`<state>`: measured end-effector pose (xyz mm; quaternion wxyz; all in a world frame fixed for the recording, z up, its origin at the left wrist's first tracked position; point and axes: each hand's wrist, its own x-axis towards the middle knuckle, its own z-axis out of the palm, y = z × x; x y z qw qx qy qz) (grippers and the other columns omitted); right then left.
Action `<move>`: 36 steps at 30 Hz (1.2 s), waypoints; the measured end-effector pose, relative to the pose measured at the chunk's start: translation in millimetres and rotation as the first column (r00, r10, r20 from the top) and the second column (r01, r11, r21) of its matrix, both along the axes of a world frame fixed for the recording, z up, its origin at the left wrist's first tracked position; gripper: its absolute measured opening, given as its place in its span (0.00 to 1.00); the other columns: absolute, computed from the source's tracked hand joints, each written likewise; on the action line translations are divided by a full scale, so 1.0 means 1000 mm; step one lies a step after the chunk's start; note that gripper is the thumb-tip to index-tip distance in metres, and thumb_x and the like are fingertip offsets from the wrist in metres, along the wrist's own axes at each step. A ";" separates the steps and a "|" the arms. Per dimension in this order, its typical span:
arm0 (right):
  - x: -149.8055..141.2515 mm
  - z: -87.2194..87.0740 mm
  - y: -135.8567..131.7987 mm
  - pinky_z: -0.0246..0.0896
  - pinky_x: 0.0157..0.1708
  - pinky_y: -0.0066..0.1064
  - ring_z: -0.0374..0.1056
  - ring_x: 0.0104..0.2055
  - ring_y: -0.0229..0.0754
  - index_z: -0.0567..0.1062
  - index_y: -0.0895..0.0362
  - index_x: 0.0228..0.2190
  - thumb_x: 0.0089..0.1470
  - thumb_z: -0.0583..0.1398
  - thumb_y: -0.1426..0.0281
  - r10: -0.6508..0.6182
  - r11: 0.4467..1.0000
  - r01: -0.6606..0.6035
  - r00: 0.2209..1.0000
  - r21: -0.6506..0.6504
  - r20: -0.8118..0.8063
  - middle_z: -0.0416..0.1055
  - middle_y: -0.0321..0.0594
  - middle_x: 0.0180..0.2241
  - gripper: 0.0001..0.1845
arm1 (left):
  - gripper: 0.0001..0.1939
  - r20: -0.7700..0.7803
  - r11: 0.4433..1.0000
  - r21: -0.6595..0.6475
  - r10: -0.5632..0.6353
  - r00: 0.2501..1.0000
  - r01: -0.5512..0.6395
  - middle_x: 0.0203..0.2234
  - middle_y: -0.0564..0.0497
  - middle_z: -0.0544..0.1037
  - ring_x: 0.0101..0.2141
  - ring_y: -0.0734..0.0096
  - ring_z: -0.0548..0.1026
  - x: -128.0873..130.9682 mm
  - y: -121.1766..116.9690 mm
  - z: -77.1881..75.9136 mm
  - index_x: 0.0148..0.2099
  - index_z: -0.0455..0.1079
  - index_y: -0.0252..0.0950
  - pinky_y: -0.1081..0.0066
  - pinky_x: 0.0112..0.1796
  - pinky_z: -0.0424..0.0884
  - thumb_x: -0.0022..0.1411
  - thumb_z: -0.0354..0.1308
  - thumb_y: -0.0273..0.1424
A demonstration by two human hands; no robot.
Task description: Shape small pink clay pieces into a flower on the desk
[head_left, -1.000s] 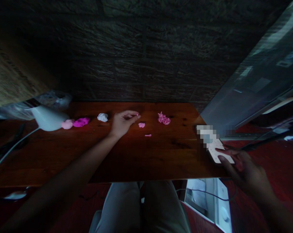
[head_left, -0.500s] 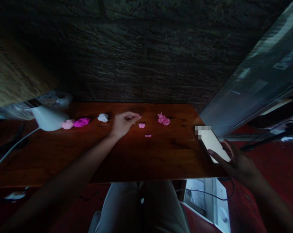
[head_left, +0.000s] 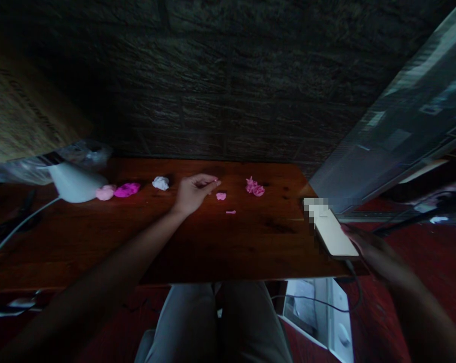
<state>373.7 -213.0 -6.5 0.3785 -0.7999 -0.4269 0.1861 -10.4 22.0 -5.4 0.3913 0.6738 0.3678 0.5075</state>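
Note:
My left hand [head_left: 194, 192] is closed in a pinch over the table, a tiny bit of pink modelling clay [head_left: 216, 179] at its fingertips. Just below the fingers lies a small flat pink clay piece [head_left: 220, 196], and nearer me a thin pink strip [head_left: 231, 212]. To the right sits a ruffled pink clay flower shape [head_left: 255, 186]. My right hand [head_left: 367, 248] touches the right edge of a smartphone [head_left: 337, 234] with a bright screen. Its fingers are dark and partly hidden, so its grip cannot be made out.
A white clay lump [head_left: 160, 183], a magenta lump [head_left: 127, 189] and a pale pink lump [head_left: 106, 192] line the left of the wooden table [head_left: 212, 247], beside a white lamp-like cone [head_left: 76, 182]. A brick wall [head_left: 228, 101] stands behind. A white appliance [head_left: 339, 312] sits below.
My right thumb has come off the phone's screen, and that hand now rests at the phone's right edge. My left hand keeps its pinch in nearly the same place.

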 end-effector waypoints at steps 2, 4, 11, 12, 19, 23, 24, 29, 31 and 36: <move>0.004 -0.004 -0.004 0.77 0.37 0.45 0.79 0.44 0.57 0.81 0.52 0.39 0.53 0.63 0.55 -0.028 1.000 0.028 0.974 -0.002 -0.226 0.82 0.44 0.42 0.17 | 0.09 0.010 1.000 -0.014 -0.012 1.000 0.012 0.28 0.48 0.82 0.21 0.77 0.73 0.000 -0.001 0.001 0.36 0.80 0.35 0.75 0.24 0.69 0.54 0.69 0.35; 0.003 -0.002 -0.007 0.77 0.32 0.44 0.80 0.39 0.57 0.81 0.53 0.40 0.51 0.65 0.58 -0.035 0.999 0.040 0.922 0.004 -0.385 0.83 0.45 0.39 0.16 | 0.10 0.015 0.999 -0.025 -0.021 1.000 0.022 0.28 0.48 0.83 0.21 0.78 0.72 0.000 -0.001 0.002 0.36 0.80 0.35 0.75 0.24 0.70 0.54 0.69 0.35; -0.022 0.025 -0.001 0.75 0.27 0.43 0.80 0.33 0.56 0.78 0.54 0.39 0.56 0.57 0.51 -0.128 0.985 0.050 0.849 -0.163 -0.512 0.83 0.46 0.34 0.21 | 0.12 -0.004 0.999 -0.002 -0.037 0.999 0.037 0.29 0.47 0.83 0.21 0.77 0.72 -0.001 0.000 0.000 0.38 0.79 0.35 0.75 0.23 0.69 0.55 0.68 0.37; -0.026 0.027 0.000 0.75 0.28 0.43 0.80 0.35 0.57 0.78 0.54 0.40 0.55 0.57 0.49 -0.096 0.988 0.032 0.897 -0.153 -0.432 0.83 0.46 0.35 0.24 | 0.12 -0.009 0.999 0.004 -0.039 0.999 0.039 0.29 0.47 0.83 0.21 0.77 0.72 -0.001 0.000 0.000 0.38 0.79 0.35 0.75 0.24 0.69 0.55 0.68 0.37; -0.032 0.022 0.014 0.73 0.37 0.42 0.77 0.42 0.57 0.71 0.61 0.48 0.45 0.64 0.50 0.133 0.970 -0.081 0.966 -0.230 0.222 0.78 0.56 0.46 0.35 | 0.15 -0.042 0.998 0.044 -0.046 0.998 0.048 0.29 0.46 0.83 0.22 0.76 0.73 0.000 -0.003 0.000 0.38 0.79 0.34 0.75 0.25 0.71 0.55 0.68 0.40; -0.018 0.026 0.015 0.73 0.34 0.41 0.77 0.40 0.57 0.71 0.59 0.46 0.40 0.66 0.54 0.159 0.954 -0.136 0.985 -0.268 0.067 0.79 0.53 0.42 0.33 | 0.16 -0.059 0.996 0.069 -0.044 0.997 0.048 0.29 0.47 0.83 0.22 0.76 0.74 -0.001 -0.004 0.001 0.38 0.79 0.34 0.75 0.26 0.71 0.56 0.66 0.42; -0.015 0.028 0.012 0.73 0.33 0.41 0.77 0.40 0.58 0.72 0.57 0.45 0.39 0.67 0.56 0.119 0.956 -0.103 0.992 -0.274 0.042 0.80 0.52 0.41 0.32 | 0.16 -0.055 0.996 0.078 -0.040 0.998 0.045 0.29 0.47 0.83 0.22 0.76 0.74 -0.001 -0.004 0.001 0.38 0.79 0.34 0.76 0.26 0.71 0.56 0.66 0.42; -0.002 0.026 -0.015 0.74 0.34 0.39 0.78 0.41 0.59 0.75 0.51 0.36 0.40 0.67 0.57 0.039 0.980 -0.086 0.967 -0.182 -0.251 0.81 0.45 0.38 0.20 | 0.11 -0.033 0.995 0.092 -0.045 0.998 0.048 0.28 0.48 0.83 0.22 0.76 0.74 -0.001 -0.003 0.001 0.38 0.79 0.34 0.76 0.25 0.71 0.57 0.66 0.37; 0.006 0.018 -0.032 0.74 0.32 0.39 0.79 0.36 0.58 0.77 0.49 0.31 0.39 0.68 0.54 -0.032 0.987 -0.031 0.927 -0.161 -0.374 0.81 0.44 0.32 0.16 | 0.10 -0.035 0.995 0.088 -0.052 0.998 0.055 0.28 0.48 0.83 0.22 0.77 0.74 0.000 -0.004 0.001 0.38 0.78 0.35 0.76 0.25 0.71 0.57 0.65 0.36; 0.016 -0.006 -0.071 0.74 0.29 0.52 0.78 0.32 0.65 0.79 0.48 0.30 0.47 0.48 0.36 -0.207 0.976 0.218 0.904 -0.011 -0.373 0.80 0.56 0.32 0.35 | 0.09 -0.041 0.993 0.089 -0.069 0.997 0.073 0.29 0.48 0.83 0.22 0.77 0.74 0.002 -0.004 -0.001 0.37 0.78 0.34 0.76 0.26 0.71 0.57 0.65 0.35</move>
